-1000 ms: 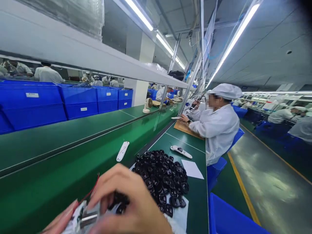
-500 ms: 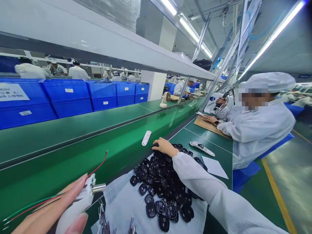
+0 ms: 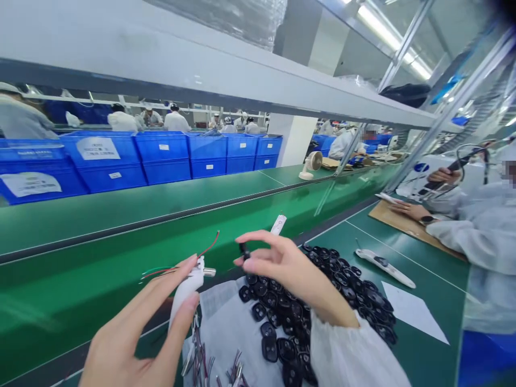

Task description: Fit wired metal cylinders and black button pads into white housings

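Note:
My left hand (image 3: 133, 328) grips a white plastic housing (image 3: 186, 290) between thumb and fingers. From its top end a metal cylinder (image 3: 209, 272) sticks out to the right, and thin red, green and dark wires (image 3: 159, 270) trail from it. Just to the right, my right hand (image 3: 282, 263) pinches a small black plastic part (image 3: 244, 250), seen edge-on. Below that hand a heap of black rounded-square parts (image 3: 278, 322) lies on a white cloth (image 3: 223, 317). Slim metal pieces with wires (image 3: 197, 349) lie at the cloth's near left.
A white handheld device (image 3: 385, 267) and a paper sheet (image 3: 413, 312) lie on the green bench right of the heap. A white elongated part (image 3: 279, 223) is behind my right hand. A co-worker's arm (image 3: 455, 234) rests at the right. Blue bins (image 3: 161, 161) line the back; a shelf (image 3: 201, 80) runs overhead.
My right hand has lifted from the black heap and come left toward the housing, now with a black part in its fingers. The view has swung left; my left hand appears farther up and right.

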Motion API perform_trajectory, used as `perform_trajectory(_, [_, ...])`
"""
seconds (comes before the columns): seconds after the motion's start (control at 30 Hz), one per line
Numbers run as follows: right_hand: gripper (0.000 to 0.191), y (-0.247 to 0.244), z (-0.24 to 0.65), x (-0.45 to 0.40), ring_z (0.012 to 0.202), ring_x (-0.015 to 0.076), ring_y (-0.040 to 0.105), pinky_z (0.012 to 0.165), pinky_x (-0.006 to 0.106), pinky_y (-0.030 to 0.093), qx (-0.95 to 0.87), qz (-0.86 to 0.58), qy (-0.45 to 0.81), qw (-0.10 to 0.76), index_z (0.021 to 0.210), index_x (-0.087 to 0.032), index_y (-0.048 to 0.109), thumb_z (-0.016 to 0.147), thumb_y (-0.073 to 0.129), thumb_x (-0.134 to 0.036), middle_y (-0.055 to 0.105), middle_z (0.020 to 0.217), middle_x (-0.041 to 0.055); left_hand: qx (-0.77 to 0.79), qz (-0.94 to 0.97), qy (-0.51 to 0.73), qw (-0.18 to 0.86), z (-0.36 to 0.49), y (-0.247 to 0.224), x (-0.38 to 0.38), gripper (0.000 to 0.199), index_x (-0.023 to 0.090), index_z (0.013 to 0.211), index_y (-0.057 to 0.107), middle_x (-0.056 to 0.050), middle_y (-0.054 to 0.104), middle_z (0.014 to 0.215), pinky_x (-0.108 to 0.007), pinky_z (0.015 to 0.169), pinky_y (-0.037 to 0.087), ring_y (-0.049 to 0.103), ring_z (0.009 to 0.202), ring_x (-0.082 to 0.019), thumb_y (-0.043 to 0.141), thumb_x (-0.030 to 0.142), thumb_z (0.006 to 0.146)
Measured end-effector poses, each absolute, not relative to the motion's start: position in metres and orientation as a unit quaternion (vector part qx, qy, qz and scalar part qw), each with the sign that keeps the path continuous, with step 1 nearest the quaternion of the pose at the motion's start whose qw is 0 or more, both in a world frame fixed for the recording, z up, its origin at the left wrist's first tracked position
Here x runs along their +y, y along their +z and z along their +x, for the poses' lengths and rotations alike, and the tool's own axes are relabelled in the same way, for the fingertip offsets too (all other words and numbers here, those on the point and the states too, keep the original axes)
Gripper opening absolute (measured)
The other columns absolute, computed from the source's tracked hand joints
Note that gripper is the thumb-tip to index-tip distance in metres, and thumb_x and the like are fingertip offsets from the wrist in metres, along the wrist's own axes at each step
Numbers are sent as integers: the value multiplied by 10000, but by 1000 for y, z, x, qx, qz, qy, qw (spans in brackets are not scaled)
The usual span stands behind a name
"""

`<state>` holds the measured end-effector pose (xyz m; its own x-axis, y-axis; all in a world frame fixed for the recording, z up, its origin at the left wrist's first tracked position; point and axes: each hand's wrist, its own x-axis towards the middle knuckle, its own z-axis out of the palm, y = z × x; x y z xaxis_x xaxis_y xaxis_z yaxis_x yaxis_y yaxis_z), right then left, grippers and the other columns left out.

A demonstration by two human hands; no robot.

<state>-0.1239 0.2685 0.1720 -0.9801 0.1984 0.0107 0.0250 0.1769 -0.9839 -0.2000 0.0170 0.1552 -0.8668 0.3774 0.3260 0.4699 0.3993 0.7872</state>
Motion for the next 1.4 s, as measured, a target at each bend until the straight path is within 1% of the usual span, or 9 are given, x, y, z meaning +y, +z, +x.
perform_trajectory(0.13, [396,179,-123,226,987,188,774,869,279,592,-616,23,786,54,1193,-275,718,820,852,-264,778,990,4,-823,-290,-469,136,-192,167,30,347,417,1220,762,41,758,1235,-395,844,685,775,1027,-302,629,555,932])
perform_trajectory(0.3, [344,163,-128,224,1043,204,755,1005,372,579,-576,54,813,63,1187,-285,757,860,847,-344,762,1098,37,-787,-329,-491,173,-183,175,34,314,494,1243,725,99,752,1231,-276,860,669,772,1048,-223,659,385,956])
perform_trajectory(0.43, [377,156,-131,224,1024,197,751,1012,390,584,-572,52,816,55,1193,-303,763,839,867,-379,774,1084,37,-785,-321,-505,162,-179,178,35,349,527,1239,719,118,752,1223,-235,896,647,757,1086,-192,675,338,949])
perform_trajectory(0.63, [328,156,-133,222,986,165,754,911,274,620,-599,46,795,82,1172,-331,772,861,845,-404,788,1024,17,-776,-319,-526,141,-179,178,39,360,527,1229,727,129,751,1216,-203,864,646,748,1106,-177,678,304,951])
perform_trajectory(0.83, [341,159,-133,214,938,106,753,868,178,625,-660,53,722,199,1120,-398,773,847,847,-208,749,1162,-45,-775,-299,-540,134,-177,178,40,335,494,1204,751,104,770,1182,-250,871,656,763,1055,-194,703,308,929])
perform_trajectory(0.97, [384,158,-133,212,986,118,741,866,205,644,-724,78,627,276,1177,-396,740,908,745,-122,701,1235,-29,-768,-284,-569,76,-177,179,39,294,418,1203,770,28,770,1203,-209,732,662,767,1002,-195,687,340,932])
perform_trajectory(1.07, [384,158,-130,212,1146,157,694,914,237,637,-774,93,537,323,1217,-384,733,939,703,-120,667,1297,3,-745,-255,-616,6,-176,181,41,307,359,1229,764,-29,756,1228,-222,763,663,762,982,-196,678,376,935])
perform_trajectory(1.17, [295,157,-129,212,1134,165,692,942,280,627,-795,108,490,340,1178,-378,750,983,675,-171,667,1268,9,-702,-216,-675,-71,-175,182,44,319,326,1220,761,-46,752,1228,-242,835,653,756,989,-196,702,422,921])
perform_trajectory(1.4, [307,154,-130,213,1151,151,687,1042,290,558,-806,134,454,356,1224,-348,692,970,717,-177,748,1205,-22,-632,-175,-734,-178,-177,179,45,231,301,1122,773,-29,757,1198,-212,854,608,733,1054,-190,727,441,945])
